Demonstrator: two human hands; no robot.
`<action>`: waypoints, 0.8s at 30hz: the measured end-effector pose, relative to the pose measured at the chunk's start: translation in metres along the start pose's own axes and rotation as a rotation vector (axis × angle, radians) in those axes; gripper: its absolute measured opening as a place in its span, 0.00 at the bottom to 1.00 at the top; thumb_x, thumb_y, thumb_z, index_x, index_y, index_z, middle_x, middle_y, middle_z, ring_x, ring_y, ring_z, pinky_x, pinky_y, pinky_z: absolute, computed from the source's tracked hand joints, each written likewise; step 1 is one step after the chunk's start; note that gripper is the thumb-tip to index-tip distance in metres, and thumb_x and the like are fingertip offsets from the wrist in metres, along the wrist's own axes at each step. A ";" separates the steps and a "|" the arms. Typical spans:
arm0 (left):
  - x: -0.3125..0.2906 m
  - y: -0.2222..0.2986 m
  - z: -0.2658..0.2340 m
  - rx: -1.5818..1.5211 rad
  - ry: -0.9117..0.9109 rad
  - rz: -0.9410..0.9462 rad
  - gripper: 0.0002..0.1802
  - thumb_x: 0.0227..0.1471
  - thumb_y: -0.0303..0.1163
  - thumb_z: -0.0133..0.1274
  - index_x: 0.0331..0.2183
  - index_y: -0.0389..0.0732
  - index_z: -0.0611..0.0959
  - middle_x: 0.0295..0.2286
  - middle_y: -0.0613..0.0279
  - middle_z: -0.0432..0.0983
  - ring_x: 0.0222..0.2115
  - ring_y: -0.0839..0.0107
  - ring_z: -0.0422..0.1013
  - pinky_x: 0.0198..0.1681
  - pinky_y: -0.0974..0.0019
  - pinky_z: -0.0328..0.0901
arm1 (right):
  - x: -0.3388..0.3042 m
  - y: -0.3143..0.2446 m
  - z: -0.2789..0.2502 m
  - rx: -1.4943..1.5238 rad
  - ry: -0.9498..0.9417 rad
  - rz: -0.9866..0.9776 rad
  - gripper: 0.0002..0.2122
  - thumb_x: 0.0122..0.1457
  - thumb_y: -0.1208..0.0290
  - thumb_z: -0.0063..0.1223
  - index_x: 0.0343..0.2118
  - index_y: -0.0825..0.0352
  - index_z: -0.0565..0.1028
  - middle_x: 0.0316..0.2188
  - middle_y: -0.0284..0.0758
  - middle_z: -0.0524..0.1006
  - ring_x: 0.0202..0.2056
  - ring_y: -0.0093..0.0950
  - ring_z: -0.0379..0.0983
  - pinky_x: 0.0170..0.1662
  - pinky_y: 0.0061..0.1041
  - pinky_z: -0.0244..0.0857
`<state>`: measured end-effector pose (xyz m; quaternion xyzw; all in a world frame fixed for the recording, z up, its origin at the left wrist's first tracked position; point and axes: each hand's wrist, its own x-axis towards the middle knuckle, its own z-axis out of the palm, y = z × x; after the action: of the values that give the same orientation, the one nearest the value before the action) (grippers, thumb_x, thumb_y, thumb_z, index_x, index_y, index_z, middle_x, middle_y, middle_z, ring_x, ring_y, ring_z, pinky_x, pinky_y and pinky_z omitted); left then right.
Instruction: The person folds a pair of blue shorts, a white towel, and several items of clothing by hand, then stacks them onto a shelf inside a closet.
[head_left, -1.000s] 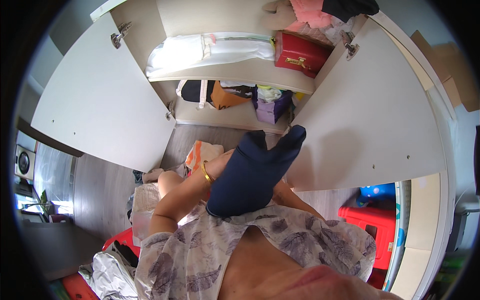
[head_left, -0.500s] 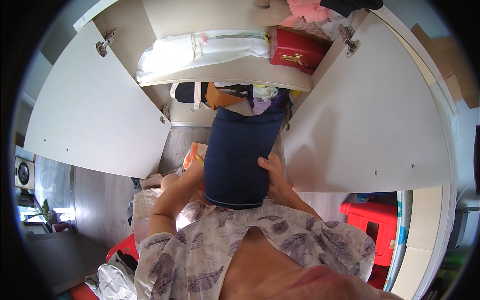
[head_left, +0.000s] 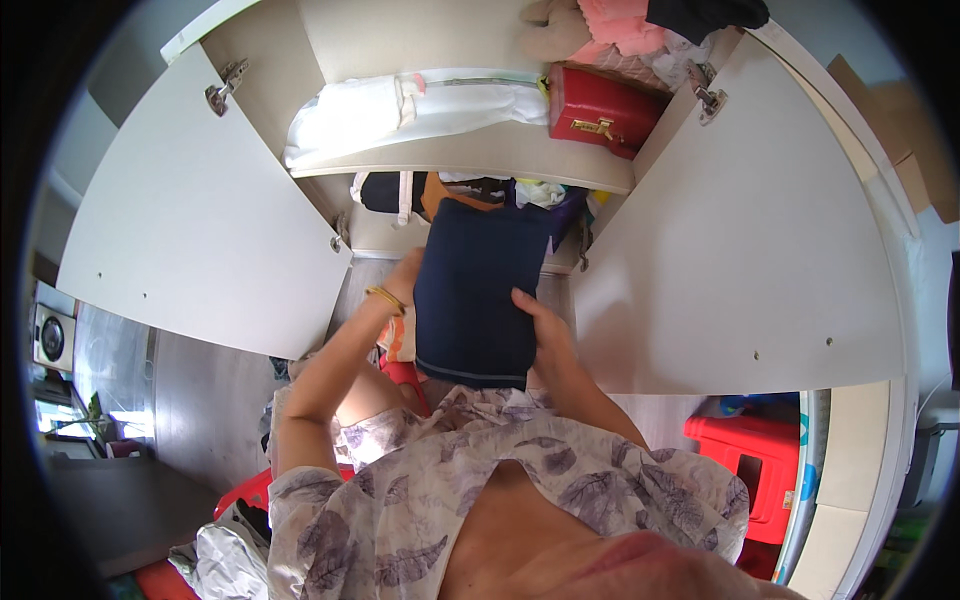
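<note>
A folded navy-blue garment lies between my hands, held up in front of my lap, a pale seam line along its near edge. My right hand grips its right side, thumb on top and fingers underneath. At the far left side is my left hand, a yellow bracelet on the wrist; its fingers pass behind the cloth, partly blurred. Beyond the garment, a low cabinet compartment holds a dark item with pale straps, a brown-orange item and bunched clothes.
Two white cabinet doors stand wide on either side. On the upper shelf are white folded fabric and a red case. Red plastic bins stand right and left of me; silvery cloth lies at lower left.
The navy garment has become shorter, its far right part now folded in. My left hand has slid forward along its left side, and the near edge has moved away from my body.
</note>
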<state>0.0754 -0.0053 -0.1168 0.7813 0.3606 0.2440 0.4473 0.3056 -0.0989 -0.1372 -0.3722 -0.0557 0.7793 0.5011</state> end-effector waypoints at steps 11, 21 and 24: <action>0.078 0.036 -0.123 0.335 0.099 -0.297 0.17 0.47 0.31 0.55 0.39 0.32 0.77 0.28 0.58 0.77 0.30 0.73 0.72 0.35 0.71 0.66 | 0.121 0.012 0.016 -0.004 -0.072 -0.071 0.20 0.46 0.77 0.59 0.44 0.72 0.69 0.40 0.42 0.74 0.40 0.35 0.73 0.46 0.33 0.68; 0.310 0.128 -0.135 0.847 0.226 0.158 0.44 0.39 0.50 0.58 0.55 0.42 0.61 0.49 0.45 0.63 0.49 0.55 0.62 0.50 0.57 0.59 | 0.097 -0.017 -0.003 -0.123 0.112 -0.195 0.21 0.38 0.83 0.62 0.39 0.73 0.72 0.36 0.41 0.75 0.34 0.33 0.74 0.39 0.31 0.70; 0.352 0.145 -0.110 0.899 0.299 0.418 0.24 0.42 0.42 0.56 0.38 0.35 0.75 0.35 0.45 0.72 0.38 0.52 0.69 0.41 0.58 0.63 | 0.090 -0.030 -0.002 -0.087 0.134 -0.247 0.21 0.37 0.82 0.62 0.39 0.73 0.72 0.35 0.40 0.75 0.34 0.32 0.74 0.39 0.30 0.69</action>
<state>0.2666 0.2777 0.0838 0.9083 0.3260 0.2579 -0.0472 0.3096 -0.0108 -0.1723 -0.4351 -0.1012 0.6818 0.5793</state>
